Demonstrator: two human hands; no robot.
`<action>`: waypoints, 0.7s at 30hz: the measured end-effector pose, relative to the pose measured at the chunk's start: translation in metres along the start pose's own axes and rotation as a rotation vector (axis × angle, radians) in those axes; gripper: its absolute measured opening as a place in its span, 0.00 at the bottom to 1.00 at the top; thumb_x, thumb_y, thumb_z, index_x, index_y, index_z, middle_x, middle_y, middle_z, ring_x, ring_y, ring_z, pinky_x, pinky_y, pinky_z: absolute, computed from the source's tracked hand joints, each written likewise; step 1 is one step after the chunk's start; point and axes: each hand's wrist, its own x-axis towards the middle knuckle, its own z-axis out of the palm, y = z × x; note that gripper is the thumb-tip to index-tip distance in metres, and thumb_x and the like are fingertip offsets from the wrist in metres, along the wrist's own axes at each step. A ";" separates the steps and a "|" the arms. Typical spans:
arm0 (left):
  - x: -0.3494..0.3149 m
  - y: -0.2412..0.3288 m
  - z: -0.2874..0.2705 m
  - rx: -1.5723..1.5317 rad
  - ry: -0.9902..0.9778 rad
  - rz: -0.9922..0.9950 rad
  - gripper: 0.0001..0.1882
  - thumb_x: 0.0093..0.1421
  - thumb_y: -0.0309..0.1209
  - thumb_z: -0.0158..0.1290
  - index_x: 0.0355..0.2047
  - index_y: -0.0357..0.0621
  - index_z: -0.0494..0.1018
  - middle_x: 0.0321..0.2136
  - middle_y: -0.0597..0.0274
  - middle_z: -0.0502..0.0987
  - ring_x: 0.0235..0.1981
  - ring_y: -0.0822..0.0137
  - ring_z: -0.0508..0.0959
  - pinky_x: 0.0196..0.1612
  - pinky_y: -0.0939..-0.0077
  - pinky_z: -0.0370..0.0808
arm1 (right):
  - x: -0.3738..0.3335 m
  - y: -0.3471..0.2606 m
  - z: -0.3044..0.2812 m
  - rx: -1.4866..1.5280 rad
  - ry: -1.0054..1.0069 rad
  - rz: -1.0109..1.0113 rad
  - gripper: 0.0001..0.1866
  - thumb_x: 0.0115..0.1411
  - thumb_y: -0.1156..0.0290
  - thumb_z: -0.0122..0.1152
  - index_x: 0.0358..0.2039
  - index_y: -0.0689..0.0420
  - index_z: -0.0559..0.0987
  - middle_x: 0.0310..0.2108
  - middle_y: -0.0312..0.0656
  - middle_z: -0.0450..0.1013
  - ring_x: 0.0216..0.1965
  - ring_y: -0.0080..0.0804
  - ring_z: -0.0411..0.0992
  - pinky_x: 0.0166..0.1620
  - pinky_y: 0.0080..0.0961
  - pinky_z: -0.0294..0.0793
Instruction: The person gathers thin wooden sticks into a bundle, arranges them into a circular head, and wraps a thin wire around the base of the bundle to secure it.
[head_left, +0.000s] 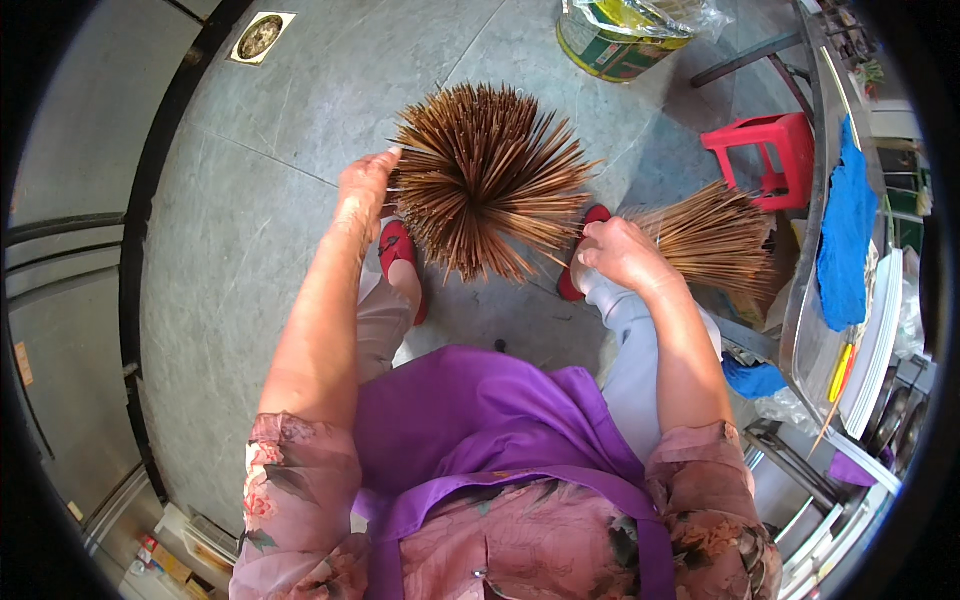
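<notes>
A large fanned-out bundle of thin brown sticks (487,175) spreads like a round brush in front of me, above my red shoes (397,250). My left hand (362,190) grips the bundle's left edge, fingers curled into the sticks. My right hand (618,252) is closed around sticks at the bundle's right side. Just past that hand a second, paler bundle of sticks (718,240) fans out toward the right. I stand on a grey tiled floor, wearing a purple apron over a floral blouse.
A red plastic stool (772,155) stands at the right beside a metal table edge (812,200) with a blue cloth (845,235) on it. A green and yellow tin (615,42) lined with plastic sits at the top. A floor drain (260,37) lies top left.
</notes>
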 end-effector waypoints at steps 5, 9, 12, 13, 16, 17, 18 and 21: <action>0.009 -0.002 -0.007 -0.135 0.074 -0.165 0.18 0.53 0.34 0.47 0.43 0.40 0.65 0.26 0.52 0.71 0.15 0.62 0.71 0.17 0.71 0.69 | -0.004 0.008 0.000 0.053 0.089 -0.077 0.20 0.45 0.67 0.57 0.40 0.61 0.73 0.33 0.55 0.70 0.40 0.47 0.68 0.43 0.36 0.65; 0.038 -0.036 -0.023 0.004 -0.008 -0.386 0.13 0.53 0.31 0.45 0.38 0.40 0.66 0.24 0.52 0.71 0.15 0.59 0.71 0.17 0.68 0.69 | -0.004 0.018 0.003 0.082 0.153 -0.187 0.19 0.46 0.68 0.57 0.39 0.62 0.73 0.32 0.55 0.70 0.38 0.49 0.68 0.41 0.38 0.66; 0.044 -0.051 -0.028 0.121 -0.154 -0.492 0.12 0.55 0.39 0.43 0.34 0.46 0.70 0.27 0.59 0.72 0.27 0.59 0.73 0.37 0.61 0.67 | -0.010 0.022 -0.002 0.098 0.171 -0.218 0.19 0.46 0.69 0.57 0.40 0.62 0.72 0.32 0.55 0.70 0.37 0.50 0.68 0.40 0.38 0.66; 0.047 -0.057 -0.028 0.138 -0.183 -0.524 0.12 0.54 0.38 0.43 0.34 0.46 0.70 0.30 0.58 0.74 0.29 0.59 0.74 0.38 0.62 0.67 | -0.012 0.023 -0.002 0.116 0.177 -0.226 0.19 0.46 0.69 0.57 0.39 0.62 0.72 0.31 0.56 0.70 0.37 0.50 0.68 0.40 0.38 0.66; 0.057 -0.083 -0.039 -0.087 -0.371 -0.524 0.13 0.53 0.33 0.47 0.39 0.45 0.70 0.39 0.59 0.73 0.38 0.58 0.73 0.44 0.61 0.67 | -0.016 0.019 -0.008 0.154 0.160 -0.241 0.17 0.45 0.71 0.57 0.38 0.62 0.72 0.29 0.56 0.70 0.35 0.51 0.68 0.38 0.38 0.67; 0.067 -0.094 -0.042 0.452 -0.461 -0.044 0.14 0.52 0.34 0.47 0.39 0.44 0.69 0.39 0.57 0.73 0.38 0.59 0.73 0.43 0.62 0.68 | -0.017 0.018 -0.009 0.164 0.147 -0.246 0.17 0.45 0.71 0.57 0.38 0.63 0.72 0.29 0.56 0.70 0.35 0.51 0.68 0.38 0.38 0.67; 0.071 -0.098 -0.035 0.969 -0.524 0.458 0.14 0.52 0.34 0.46 0.39 0.44 0.69 0.38 0.56 0.73 0.38 0.59 0.73 0.41 0.63 0.69 | -0.016 0.020 -0.006 0.160 0.241 -0.307 0.16 0.45 0.72 0.57 0.37 0.63 0.72 0.28 0.55 0.70 0.34 0.50 0.69 0.37 0.37 0.68; 0.069 -0.082 -0.008 1.023 -0.714 0.642 0.19 0.53 0.35 0.44 0.46 0.48 0.66 0.44 0.63 0.71 0.44 0.66 0.70 0.46 0.75 0.68 | -0.017 0.021 -0.002 0.145 0.497 -0.519 0.15 0.45 0.73 0.57 0.36 0.62 0.72 0.27 0.51 0.71 0.31 0.45 0.71 0.33 0.33 0.70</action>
